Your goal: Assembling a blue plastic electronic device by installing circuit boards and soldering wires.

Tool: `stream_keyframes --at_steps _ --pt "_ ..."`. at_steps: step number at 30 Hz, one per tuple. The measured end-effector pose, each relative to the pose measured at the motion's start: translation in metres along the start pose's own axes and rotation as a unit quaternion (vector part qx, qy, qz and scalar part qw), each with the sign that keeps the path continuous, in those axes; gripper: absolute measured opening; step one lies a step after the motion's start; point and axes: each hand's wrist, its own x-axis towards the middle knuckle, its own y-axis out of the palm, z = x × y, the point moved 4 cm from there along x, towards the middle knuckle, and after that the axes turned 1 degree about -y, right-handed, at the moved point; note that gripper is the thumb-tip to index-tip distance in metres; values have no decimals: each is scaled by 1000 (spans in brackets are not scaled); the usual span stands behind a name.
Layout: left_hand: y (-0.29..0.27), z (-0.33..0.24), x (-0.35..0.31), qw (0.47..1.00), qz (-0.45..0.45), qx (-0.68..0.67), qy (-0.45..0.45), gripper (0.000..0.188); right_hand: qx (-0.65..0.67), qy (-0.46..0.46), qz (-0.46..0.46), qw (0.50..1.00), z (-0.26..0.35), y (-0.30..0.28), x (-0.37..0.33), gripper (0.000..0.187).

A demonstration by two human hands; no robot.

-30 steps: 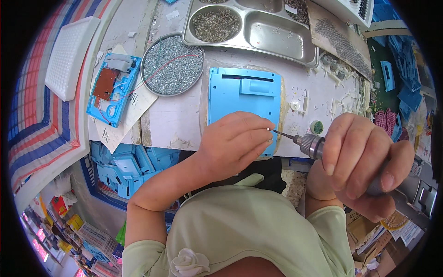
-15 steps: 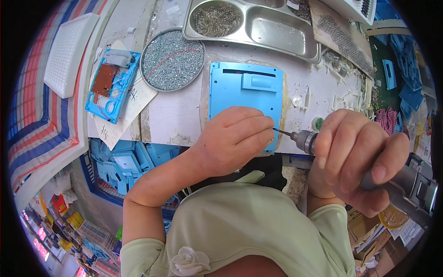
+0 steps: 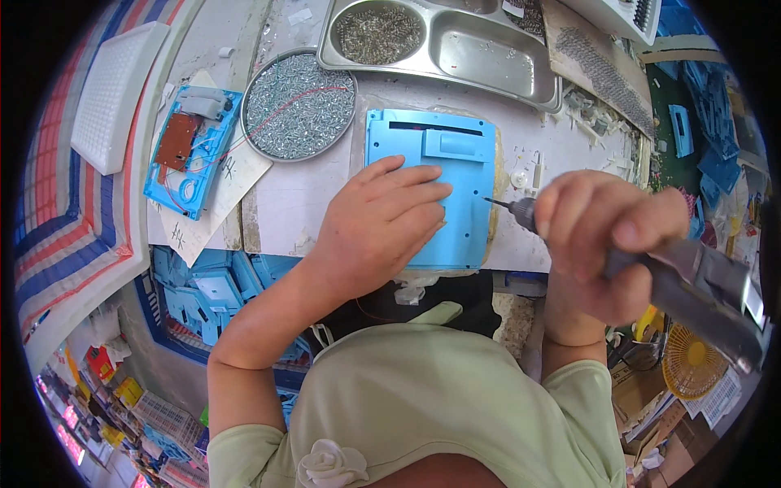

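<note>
A light blue plastic casing (image 3: 464, 224) lies on the table in front of me, a slot and a raised tab near its far edge and small dark screw holes about it. My left hand (image 3: 378, 215) rests on the casing's left half, fingers stretched out over its surface, and hides part of it. Wrapped around a grey electric screwdriver (image 3: 704, 297) is my right hand (image 3: 606, 240). The thin bit points left, its tip at the casing's right edge near a screw hole; whether it touches, I cannot tell.
To the left, a round tray of silver screws (image 3: 299, 106) stands beside an opened blue casing (image 3: 191, 154) with a brown board and wires. A metal compartment tray (image 3: 496, 89) sits at the back. Blue parts fill a crate (image 3: 215, 293) below the table; white plastic bits (image 3: 598, 122) lie right.
My left hand has moved left and spread from a bunched pose onto the casing. The screwdriver in my right hand has shifted slightly away from me, its bit now higher along the casing's right side.
</note>
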Motion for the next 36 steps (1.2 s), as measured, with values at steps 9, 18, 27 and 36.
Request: stream_keyframes --at_steps 9,18,27,36 --pt "8 5 -7 1000 9 -4 -6 14 -46 35 44 997 -31 6 -1 28" --pt "9 6 -11 999 12 -29 -24 17 16 9 -13 1000 -24 -7 29 28" --pt "12 8 -13 999 5 -43 -29 19 -93 30 6 995 -65 -14 50 27" --pt "9 11 -9 997 -18 -56 -43 18 -52 21 48 997 -29 -8 74 22"
